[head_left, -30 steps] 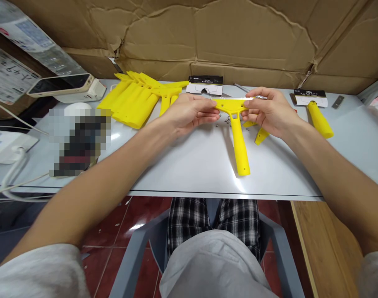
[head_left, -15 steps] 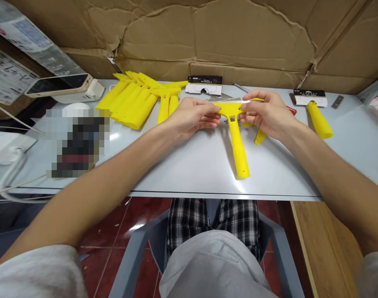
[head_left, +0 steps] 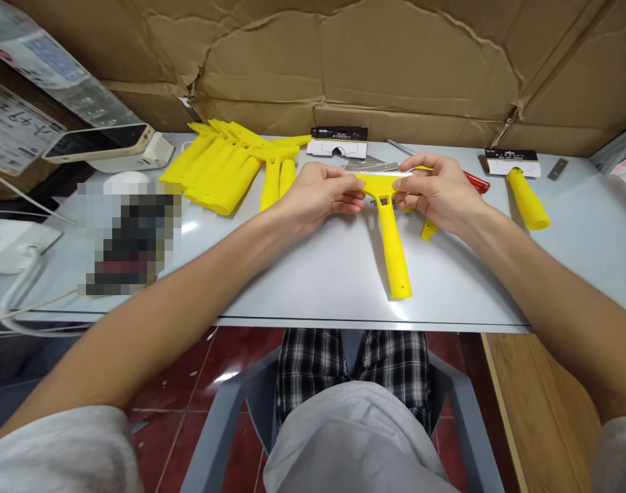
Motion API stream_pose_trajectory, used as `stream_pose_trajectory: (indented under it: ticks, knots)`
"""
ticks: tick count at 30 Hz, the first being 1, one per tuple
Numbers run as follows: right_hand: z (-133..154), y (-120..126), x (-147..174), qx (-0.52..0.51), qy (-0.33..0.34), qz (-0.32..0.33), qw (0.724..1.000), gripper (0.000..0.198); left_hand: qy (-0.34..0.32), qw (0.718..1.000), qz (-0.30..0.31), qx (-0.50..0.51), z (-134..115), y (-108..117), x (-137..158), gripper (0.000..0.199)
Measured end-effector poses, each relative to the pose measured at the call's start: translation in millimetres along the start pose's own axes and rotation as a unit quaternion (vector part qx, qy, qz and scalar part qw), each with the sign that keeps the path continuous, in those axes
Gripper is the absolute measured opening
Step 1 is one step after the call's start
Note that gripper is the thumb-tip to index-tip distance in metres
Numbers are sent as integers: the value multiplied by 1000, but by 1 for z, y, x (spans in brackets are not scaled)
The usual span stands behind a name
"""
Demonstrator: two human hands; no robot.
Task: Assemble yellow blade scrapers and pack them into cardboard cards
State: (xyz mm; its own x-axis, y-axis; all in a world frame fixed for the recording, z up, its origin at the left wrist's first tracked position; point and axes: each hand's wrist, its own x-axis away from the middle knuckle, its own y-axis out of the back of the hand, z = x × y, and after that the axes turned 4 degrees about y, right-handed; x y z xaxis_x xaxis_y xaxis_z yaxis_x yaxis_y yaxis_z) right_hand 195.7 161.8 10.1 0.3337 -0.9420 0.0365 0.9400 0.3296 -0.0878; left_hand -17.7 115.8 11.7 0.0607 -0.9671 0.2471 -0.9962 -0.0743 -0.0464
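A yellow T-shaped scraper [head_left: 388,222] is held level by its wide head, one end pinched in the left fingers [head_left: 350,183] and the other in the right fingers [head_left: 410,183]. Its smooth round handle [head_left: 396,263] slants from between the fingers toward the wearer, with a small hole near the tip. Just below the fingers, a square opening pierces the neck.

Short-sleeved T-shirt [head_left: 354,445]: pale grey, soft creases across the front. Left sleeve [head_left: 69,445] and right sleeve [head_left: 617,452] same pale grey, loose cut; right one partly out of frame. Left hand [head_left: 323,195] and right hand [head_left: 439,192] bare, forearms [head_left: 190,294] bare too. Plaid pants [head_left: 313,363]: black ground, white and grey lines crossing into checks; leg length can't be told.
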Motion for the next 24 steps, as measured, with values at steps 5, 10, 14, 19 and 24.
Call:
stream_pose_trajectory:
  ticks: [5, 10, 14, 19, 24]
  knots:
    - [-1, 6, -4, 0, 5, 5, 1000, 44, 3, 999, 1, 39, -1, 3, -4, 6]
    - [2, 9, -6, -1, -16, 10, 1000, 35, -2, 1000, -14, 28, -2, 3, -5, 11]
    - [1, 11, -6, 3, -11, 11, 1000, 34, -11, 999, -15, 27, -3, 2, -4, 18]
    - [0, 11, -7, 1, -8, 6, 1000, 37, -16, 1000, -11, 22, -3, 0, -4, 21]
    - [3, 8, -6, -3, -30, 6, 1000, 32, -21, 1000, -16, 12, -6, 0, -2, 25]
